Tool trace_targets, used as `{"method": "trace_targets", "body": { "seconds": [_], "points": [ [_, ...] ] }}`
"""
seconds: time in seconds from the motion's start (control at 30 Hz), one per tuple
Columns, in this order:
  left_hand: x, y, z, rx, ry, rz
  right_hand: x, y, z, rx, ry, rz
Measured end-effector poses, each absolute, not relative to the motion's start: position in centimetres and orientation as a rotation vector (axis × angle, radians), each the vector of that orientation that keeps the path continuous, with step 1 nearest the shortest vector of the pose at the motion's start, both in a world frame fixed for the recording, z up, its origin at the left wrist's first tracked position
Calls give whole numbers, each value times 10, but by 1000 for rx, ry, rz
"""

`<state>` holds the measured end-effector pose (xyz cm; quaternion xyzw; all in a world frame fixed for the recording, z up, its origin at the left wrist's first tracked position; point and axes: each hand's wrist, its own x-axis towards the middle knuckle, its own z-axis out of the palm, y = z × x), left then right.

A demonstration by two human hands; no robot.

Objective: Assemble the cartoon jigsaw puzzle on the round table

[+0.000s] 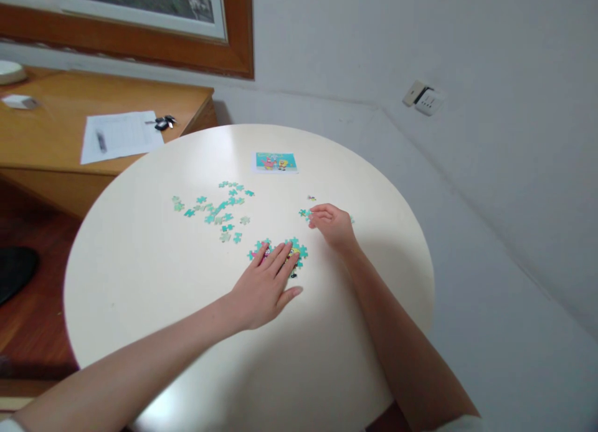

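Note:
My left hand [264, 286] lies flat with fingers stretched over a joined patch of jigsaw puzzle [299, 248], which shows teal, yellow and pink cartoon parts around the fingers. To the right, my right hand [334, 225] is curled with its fingers together, low over the table. Loose teal puzzle pieces [303, 213] lie right by its fingertips, and a bit of another shows behind the hand. Whatever the fingers hold, if anything, is hidden. A small separate piece [311, 198] rests just beyond the right hand.
Several loose teal and pale green pieces [219, 209] are scattered left of centre on the round white table [154, 295]. A cartoon picture card [275, 162] lies near the far edge. Behind, a wooden desk [187, 99] carries paper [124, 136] and keys [164, 122].

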<state>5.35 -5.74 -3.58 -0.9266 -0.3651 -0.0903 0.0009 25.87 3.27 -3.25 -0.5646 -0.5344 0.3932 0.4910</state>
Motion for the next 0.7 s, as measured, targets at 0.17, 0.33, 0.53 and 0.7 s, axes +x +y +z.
{"method": "trace_targets", "body": {
  "seconds": [0.17, 0.33, 0.53, 0.7],
  "points": [
    [54, -57, -37, -2903, -1161, -297, 259, 34, -38, -1336, -1369, 928],
    [54, -56, -38, -2923, -1154, -316, 256, 34, -43, -1357, -1443, 847],
    [52, -54, -37, -2952, -1152, -325, 253, 31, -41, -1386, -1500, 793],
    [51, -52, -37, -2965, -1124, -373, 250, 30, -41, -1391, -1517, 800]
  ]
}}
